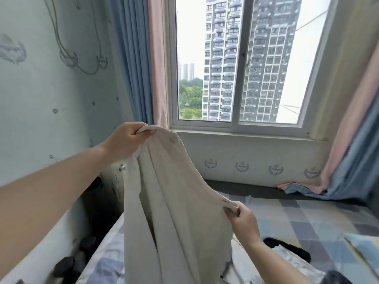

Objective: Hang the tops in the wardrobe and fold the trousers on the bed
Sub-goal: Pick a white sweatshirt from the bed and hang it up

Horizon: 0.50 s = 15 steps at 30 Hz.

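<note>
Cream knit, a sleeveless top [172,201], hangs between my two hands above the bed [307,218]. My left hand [125,140] is raised toward the window, fingers [141,131] curled round one shoulder strap; my right hand [244,222] sits lower and nearer me, fingers [231,212] pinching the other strap. So the shoulder line slopes down from left to right, and the body of the top drops straight below, its long axis vertical. I judge a hanger must enter along that slope. No wardrobe shows from here. Dark clothes [287,249] lie on the bed by my right wrist.
</note>
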Tool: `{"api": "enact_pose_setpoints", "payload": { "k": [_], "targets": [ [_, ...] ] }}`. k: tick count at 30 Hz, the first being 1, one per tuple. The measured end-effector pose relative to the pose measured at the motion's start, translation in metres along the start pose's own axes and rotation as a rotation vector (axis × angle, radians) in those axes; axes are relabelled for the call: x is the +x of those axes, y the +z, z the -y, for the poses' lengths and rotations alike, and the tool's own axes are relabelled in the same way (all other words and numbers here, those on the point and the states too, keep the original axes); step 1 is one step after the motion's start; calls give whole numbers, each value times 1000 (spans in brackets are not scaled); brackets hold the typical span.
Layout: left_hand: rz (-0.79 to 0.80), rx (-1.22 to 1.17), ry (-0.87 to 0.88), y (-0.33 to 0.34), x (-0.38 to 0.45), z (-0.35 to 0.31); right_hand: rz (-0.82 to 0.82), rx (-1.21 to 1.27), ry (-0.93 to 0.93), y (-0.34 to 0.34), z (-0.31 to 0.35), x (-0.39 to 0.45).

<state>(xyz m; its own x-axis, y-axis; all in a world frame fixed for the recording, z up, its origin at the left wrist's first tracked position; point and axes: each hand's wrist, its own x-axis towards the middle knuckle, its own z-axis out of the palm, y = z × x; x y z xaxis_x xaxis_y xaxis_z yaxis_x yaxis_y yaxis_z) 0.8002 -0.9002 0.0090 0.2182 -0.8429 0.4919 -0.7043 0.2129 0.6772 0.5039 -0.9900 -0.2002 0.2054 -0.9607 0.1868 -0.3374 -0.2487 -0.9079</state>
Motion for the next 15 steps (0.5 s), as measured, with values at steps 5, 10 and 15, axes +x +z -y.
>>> {"api": "enact_pose_setpoints", "payload": {
  "k": [5, 10, 15],
  "targets": [
    [17, -84, 48, -21, 0, 6, -319, 141, -188, -49, 78, -34],
    [152, -193, 124, -20, 2, -5, -500, -93, -318, -105, 152, -80],
    [566, -117, 381, 13, -14, -51, -730, -204, -320, -164, 195, -149]
  ]
}}
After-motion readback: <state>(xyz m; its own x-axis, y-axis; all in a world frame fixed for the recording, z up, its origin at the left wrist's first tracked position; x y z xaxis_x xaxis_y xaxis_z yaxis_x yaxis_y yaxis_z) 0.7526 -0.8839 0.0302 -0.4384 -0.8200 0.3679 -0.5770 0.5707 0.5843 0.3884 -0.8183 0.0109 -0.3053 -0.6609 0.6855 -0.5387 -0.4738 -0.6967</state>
